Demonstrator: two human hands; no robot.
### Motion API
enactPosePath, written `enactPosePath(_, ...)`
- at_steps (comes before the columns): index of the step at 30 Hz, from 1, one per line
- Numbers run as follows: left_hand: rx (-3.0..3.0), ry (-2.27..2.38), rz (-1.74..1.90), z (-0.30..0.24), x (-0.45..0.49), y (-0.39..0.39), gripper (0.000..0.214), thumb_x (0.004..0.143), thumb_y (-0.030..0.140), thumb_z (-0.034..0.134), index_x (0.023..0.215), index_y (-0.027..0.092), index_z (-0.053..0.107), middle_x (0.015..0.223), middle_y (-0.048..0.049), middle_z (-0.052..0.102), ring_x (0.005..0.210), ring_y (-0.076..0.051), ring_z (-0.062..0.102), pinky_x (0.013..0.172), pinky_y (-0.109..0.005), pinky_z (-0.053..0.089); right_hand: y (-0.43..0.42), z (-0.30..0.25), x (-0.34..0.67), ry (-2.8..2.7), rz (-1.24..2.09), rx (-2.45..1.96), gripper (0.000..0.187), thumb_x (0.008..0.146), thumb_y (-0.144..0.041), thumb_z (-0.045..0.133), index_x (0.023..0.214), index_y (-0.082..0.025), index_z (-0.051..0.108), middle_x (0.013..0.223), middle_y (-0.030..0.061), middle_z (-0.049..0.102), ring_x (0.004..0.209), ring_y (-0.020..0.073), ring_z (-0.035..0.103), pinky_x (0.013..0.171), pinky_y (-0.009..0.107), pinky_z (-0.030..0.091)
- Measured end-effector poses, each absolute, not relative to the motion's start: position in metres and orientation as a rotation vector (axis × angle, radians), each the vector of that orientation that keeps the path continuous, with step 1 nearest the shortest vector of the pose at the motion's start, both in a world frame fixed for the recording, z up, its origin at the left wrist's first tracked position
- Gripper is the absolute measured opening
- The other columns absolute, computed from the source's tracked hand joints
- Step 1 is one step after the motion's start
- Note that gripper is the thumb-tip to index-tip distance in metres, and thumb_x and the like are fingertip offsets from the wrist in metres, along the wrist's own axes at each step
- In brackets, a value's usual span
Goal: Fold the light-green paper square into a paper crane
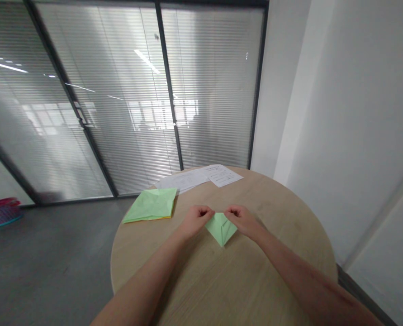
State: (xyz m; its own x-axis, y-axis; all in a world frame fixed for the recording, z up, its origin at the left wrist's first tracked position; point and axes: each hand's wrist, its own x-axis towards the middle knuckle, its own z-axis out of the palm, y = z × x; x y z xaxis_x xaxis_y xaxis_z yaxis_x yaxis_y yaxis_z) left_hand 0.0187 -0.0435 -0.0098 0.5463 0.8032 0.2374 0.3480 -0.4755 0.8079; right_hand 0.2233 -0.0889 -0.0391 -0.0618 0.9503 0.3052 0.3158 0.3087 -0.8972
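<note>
A small piece of folded green paper (pixel 221 228) is between my hands over the round wooden table (pixel 255 280). Its point faces me, and a crease or flap edge runs down its middle. My left hand (pixel 198 219) pinches the paper's upper left corner. At the upper right corner, my right hand (pixel 244 219) grips it in the same way, fingers curled and thumb toward the paper. My fingertips hide both corners. I cannot tell whether the paper touches the tabletop.
A stack of green sheets (pixel 155 203), with a yellow edge beneath, lies at the table's left rim. Printed white papers (pixel 223 175) lie at the far edge. Behind stands a glass partition (pixel 215 90) with blinds; a white wall (pixel 357 113) is at right. A basket (pixel 2 212) sits on the floor.
</note>
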Motion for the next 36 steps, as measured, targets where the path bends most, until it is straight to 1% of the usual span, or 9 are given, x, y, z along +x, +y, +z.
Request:
enactPosePath(7,2.058,0.921,0.822,-0.0100,0.0184,-0.0440,0.037,0.085,0.046,0.053,0.065,0.016,0.061,0.059,0.0028,0.050,0.058,-0.012,0.043,0.057,-0.025,0.033,-0.0882,-0.0397,0.2240,-1.595,0.763,-1.182,0.029,0.080,-0.043,0.054,0.065,-0.018,0.056,0.062,-0.0020,0.048,0.060,0.0128,0.044,0.057,0.025,0.033)
enactPosePath(12,2.068,0.923,0.800,-0.0110,0.0186,-0.0438,0.038,0.085,0.047,0.053,0.063,0.016,0.059,0.058,0.0031,0.048,0.057,-0.012,0.043,0.055,-0.025,0.031,-0.0895,-0.0400,0.2238,-1.588,0.769,-1.195,0.030,0.080,-0.042,0.053,0.061,-0.019,0.050,0.059,-0.0031,0.043,0.057,0.0121,0.041,0.054,0.025,0.031)
enactPosePath(15,2.063,0.900,0.795,-0.0114,0.0191,-0.0432,0.037,0.085,0.046,0.053,0.064,0.016,0.059,0.058,0.0034,0.048,0.057,-0.012,0.042,0.055,-0.024,0.032,-0.0910,-0.0372,0.2236,-1.581,0.757,-1.203,0.031,0.080,-0.043,0.054,0.061,-0.020,0.049,0.059,-0.0032,0.043,0.057,0.0122,0.040,0.054,0.025,0.030)
enactPosePath(19,2.006,0.889,0.838,-0.0103,0.0195,-0.0426,0.035,0.085,0.046,0.053,0.068,0.016,0.061,0.058,0.0036,0.049,0.057,-0.012,0.044,0.055,-0.024,0.033,-0.0920,-0.0341,0.2227,-1.552,0.808,-1.167,0.034,0.081,-0.048,0.056,0.064,-0.019,0.053,0.059,-0.0024,0.046,0.057,0.0129,0.043,0.055,0.025,0.033)
enactPosePath(25,1.903,0.931,0.935,-0.0091,0.0188,-0.0405,0.034,0.083,0.047,0.056,0.070,0.017,0.063,0.058,0.0025,0.053,0.057,-0.013,0.048,0.053,-0.024,0.038,-0.0890,-0.0396,0.2235,-1.415,0.971,-1.151,0.041,0.082,-0.058,0.057,0.072,-0.019,0.063,0.064,0.0006,0.057,0.058,0.0156,0.051,0.055,0.027,0.040)
enactPosePath(27,1.891,0.935,0.939,-0.0087,0.0184,-0.0402,0.033,0.083,0.047,0.057,0.069,0.017,0.064,0.059,0.0020,0.054,0.057,-0.014,0.050,0.053,-0.024,0.039,-0.0880,-0.0411,0.2251,-1.382,0.991,-1.162,0.040,0.081,-0.058,0.058,0.074,-0.019,0.064,0.064,0.0009,0.058,0.058,0.0161,0.053,0.055,0.027,0.041)
enactPosePath(31,1.888,0.899,0.909,-0.0079,0.0187,-0.0417,0.034,0.083,0.046,0.059,0.067,0.017,0.064,0.058,0.0018,0.054,0.057,-0.013,0.051,0.054,-0.024,0.042,-0.0876,-0.0401,0.2278,-1.402,0.912,-1.151,0.036,0.081,-0.054,0.060,0.070,-0.019,0.064,0.064,0.0009,0.060,0.060,0.0155,0.053,0.057,0.026,0.041)
enactPosePath(33,1.844,0.878,0.918,-0.0083,0.0192,-0.0422,0.032,0.084,0.046,0.059,0.074,0.016,0.066,0.062,0.0011,0.056,0.059,-0.014,0.053,0.055,-0.025,0.046,-0.0880,-0.0388,0.2279,-1.399,0.911,-1.155,0.037,0.082,-0.055,0.060,0.072,-0.019,0.064,0.065,0.0013,0.060,0.060,0.0158,0.054,0.057,0.027,0.042)
enactPosePath(36,1.748,0.849,0.959,-0.0102,0.0195,-0.0413,0.032,0.084,0.044,0.061,0.100,0.017,0.068,0.076,-0.0012,0.064,0.065,-0.015,0.058,0.056,-0.026,0.049,-0.0885,-0.0382,0.2262,-1.362,0.964,-1.170,0.039,0.082,-0.058,0.058,0.078,-0.020,0.066,0.067,0.0025,0.062,0.060,0.0167,0.055,0.053,0.027,0.044)
